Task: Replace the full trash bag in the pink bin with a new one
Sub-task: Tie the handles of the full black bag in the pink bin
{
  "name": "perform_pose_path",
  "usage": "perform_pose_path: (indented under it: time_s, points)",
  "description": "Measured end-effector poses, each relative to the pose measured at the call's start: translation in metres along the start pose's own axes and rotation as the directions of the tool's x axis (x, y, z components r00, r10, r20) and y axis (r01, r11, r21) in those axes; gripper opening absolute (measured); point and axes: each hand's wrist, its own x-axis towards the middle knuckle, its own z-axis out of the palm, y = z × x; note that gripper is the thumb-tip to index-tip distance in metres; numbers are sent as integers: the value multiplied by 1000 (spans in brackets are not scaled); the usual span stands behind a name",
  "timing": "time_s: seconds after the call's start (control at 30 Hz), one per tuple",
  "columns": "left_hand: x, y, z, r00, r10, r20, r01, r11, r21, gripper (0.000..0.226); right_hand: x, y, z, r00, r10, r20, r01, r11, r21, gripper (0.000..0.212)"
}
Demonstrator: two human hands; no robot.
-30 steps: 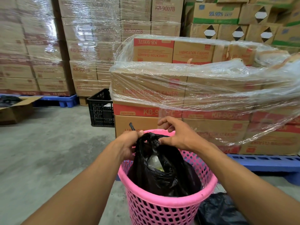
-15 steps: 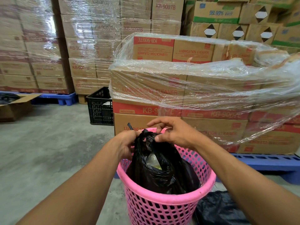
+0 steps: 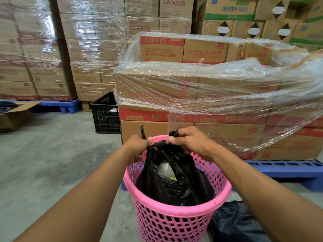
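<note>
Now I've got my left hand (image 3: pixel 138 145) and right hand (image 3: pixel 189 143) each clenched on a twisted end of the black bag (image 3: pixel 173 179), which sits inside the pink bin (image 3: pixel 174 222).

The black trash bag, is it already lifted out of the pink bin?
No, the black trash bag sits inside the pink bin, while the left hand and right hand grip its top.

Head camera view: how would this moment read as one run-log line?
left hand: gripping bag end | right hand: gripping other end | black trash bag: in pink bin, being tied
</note>
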Motion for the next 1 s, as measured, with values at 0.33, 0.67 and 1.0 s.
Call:
perform_pose_path:
  time_s: [0.33,0.67,1.0]
  points:
    - [8,-26,-3,910,414,-7,-78,189,979,38,-12,47,-33,932,363,-14,-273,675,-685,14]
    - [-12,-3,16,899,111,424,47,938,-344,53,-11,40,-30,920,375,111,-370,743,558,19]
    - [1,-22,36,890,223,397,-312,934,175,48,0,61,-5,958,285,11,-272,925,-264,27]
